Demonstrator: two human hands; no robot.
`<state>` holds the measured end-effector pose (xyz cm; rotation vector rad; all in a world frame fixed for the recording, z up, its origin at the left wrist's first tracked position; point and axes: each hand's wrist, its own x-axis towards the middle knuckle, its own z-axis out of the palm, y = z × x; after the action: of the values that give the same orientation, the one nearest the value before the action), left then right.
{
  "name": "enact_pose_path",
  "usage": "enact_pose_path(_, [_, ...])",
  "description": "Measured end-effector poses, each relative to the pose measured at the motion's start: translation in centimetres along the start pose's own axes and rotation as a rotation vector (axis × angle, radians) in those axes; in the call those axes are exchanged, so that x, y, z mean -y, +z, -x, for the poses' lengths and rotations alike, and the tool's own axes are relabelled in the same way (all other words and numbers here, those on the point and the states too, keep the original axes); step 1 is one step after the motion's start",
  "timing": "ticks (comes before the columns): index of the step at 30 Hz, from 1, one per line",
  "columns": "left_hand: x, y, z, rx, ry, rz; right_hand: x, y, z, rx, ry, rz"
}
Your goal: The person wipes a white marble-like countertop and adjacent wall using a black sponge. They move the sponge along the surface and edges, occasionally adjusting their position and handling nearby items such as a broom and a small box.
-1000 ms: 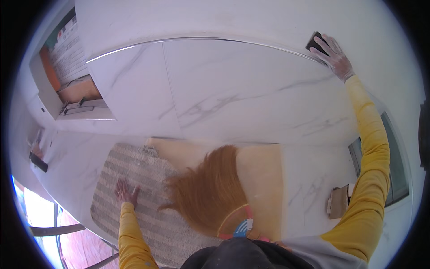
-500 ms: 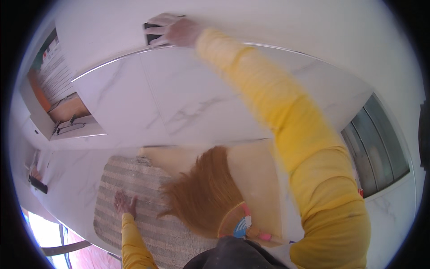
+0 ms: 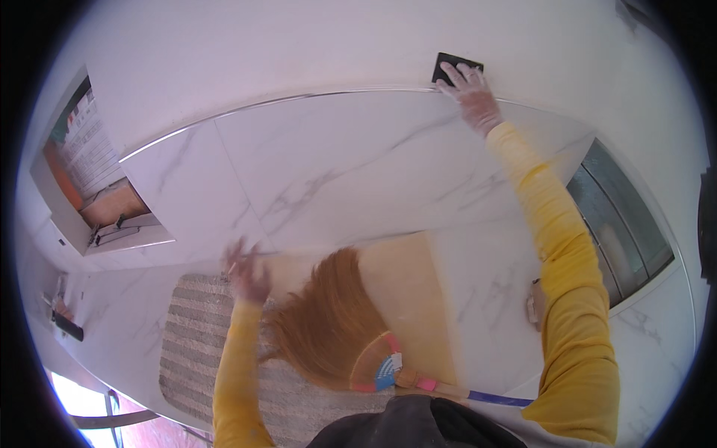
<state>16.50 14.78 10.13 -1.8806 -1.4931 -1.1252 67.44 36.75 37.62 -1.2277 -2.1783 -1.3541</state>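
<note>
A white marbled tile wall (image 3: 336, 172) fills the view, with a striped mat (image 3: 194, 351) below and a broom (image 3: 336, 328) resting across it, bristles fanned. The right hand (image 3: 470, 93), gloved, presses flat with spread fingers on a black square plate (image 3: 455, 69) up on the wall. The left hand (image 3: 245, 270) is blurred, fingers loosely open, holding nothing, near the broom's bristles.

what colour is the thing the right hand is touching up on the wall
Black: a small square plate under the right hand, head view.

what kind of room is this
Probably a tiled room in a home, perhaps a bathroom or entry: white marble-look tiles, a striped grey mat and a straw broom. The right hand touches a black wall plate.
</note>
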Motion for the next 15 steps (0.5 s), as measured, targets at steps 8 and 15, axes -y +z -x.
enact_pose_path(8, [-28.4,6.5,-40.5,-0.047,1.214,-0.255,2.2,4.2,2.5,-0.323,0.214,-0.458])
enact_pose_path(15, [-32.0,10.9,-43.8,0.338,1.119,-0.752,7.2,1.6,24.2,-0.51,0.722,-0.788])
